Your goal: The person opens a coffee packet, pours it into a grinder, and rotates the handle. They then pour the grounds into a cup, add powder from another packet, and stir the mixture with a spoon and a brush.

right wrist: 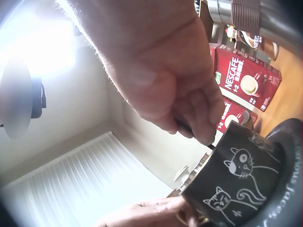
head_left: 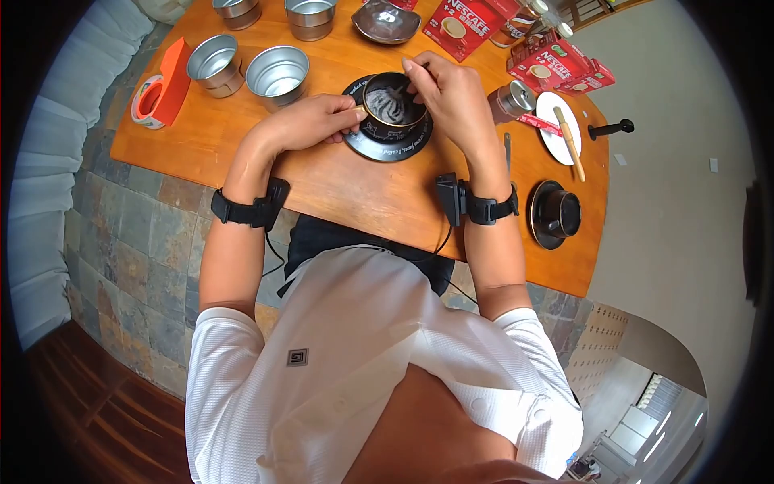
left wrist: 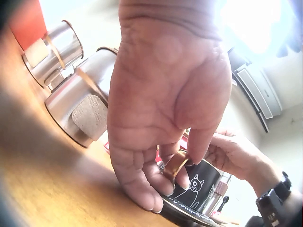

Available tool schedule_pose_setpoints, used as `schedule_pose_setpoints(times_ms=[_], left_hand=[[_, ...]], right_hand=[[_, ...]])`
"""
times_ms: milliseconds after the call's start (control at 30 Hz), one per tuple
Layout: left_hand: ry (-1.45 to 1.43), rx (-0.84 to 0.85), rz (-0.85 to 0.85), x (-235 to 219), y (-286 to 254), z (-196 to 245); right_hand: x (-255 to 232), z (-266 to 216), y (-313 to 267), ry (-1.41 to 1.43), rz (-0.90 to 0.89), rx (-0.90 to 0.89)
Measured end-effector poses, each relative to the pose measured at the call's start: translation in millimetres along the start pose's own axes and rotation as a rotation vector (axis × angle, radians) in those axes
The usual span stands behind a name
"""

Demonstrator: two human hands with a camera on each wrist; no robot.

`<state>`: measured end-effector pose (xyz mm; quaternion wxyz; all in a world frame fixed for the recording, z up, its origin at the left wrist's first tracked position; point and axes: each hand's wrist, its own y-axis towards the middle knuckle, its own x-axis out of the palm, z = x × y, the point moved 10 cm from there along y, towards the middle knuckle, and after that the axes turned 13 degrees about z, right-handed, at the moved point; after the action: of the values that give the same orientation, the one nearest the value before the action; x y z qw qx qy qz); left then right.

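A black cup with white cat drawings stands on a black lettered saucer near the front of the table. Pale swirls show inside it. My left hand pinches the cup's gold handle between thumb and fingers, from the left side. Over the cup's rim, my right hand grips a thin dark utensil that points down into the cup. Its lower end is hidden, so I cannot tell its kind.
Metal tins and an orange tape dispenser stand to the left. Behind are a glossy bowl and red Nescafe boxes. Rightward lie a lidded canister, a white plate with a brush, and a second black cup.
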<state>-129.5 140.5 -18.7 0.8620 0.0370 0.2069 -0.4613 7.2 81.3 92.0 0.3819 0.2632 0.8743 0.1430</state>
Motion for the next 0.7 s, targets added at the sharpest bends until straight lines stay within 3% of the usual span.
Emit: schedule_pose_setpoints(times_ms=[167, 267, 333, 500, 600, 667, 700], left_hand=[[-0.008, -0.027, 0.002, 0, -1, -5], [-0.023, -0.018, -0.008, 2, 1, -2], [-0.035, -0.036, -0.007, 2, 0, -4], [-0.036, -0.064, -0.007, 1, 0, -4], [-0.059, -0.087, -0.004, 2, -1, -6], [-0.057, -0.092, -0.009, 1, -1, -5], [-0.068, -0.094, -0.012, 1, -1, -4]], right_hand=[[-2, -16, 0, -0.249, 0.042, -0.118], [10, -14, 0, -0.182, -0.045, -0.080], [29, -1, -2, 0.097, -0.228, 0.098], [22, 28, 5, 0.356, -0.091, 0.216], [0, 41, 3, 0.249, 0.037, 0.282], [-11, 39, 2, 0.212, 0.053, 0.263], [-9, 35, 1, 0.139, -0.021, 0.246]])
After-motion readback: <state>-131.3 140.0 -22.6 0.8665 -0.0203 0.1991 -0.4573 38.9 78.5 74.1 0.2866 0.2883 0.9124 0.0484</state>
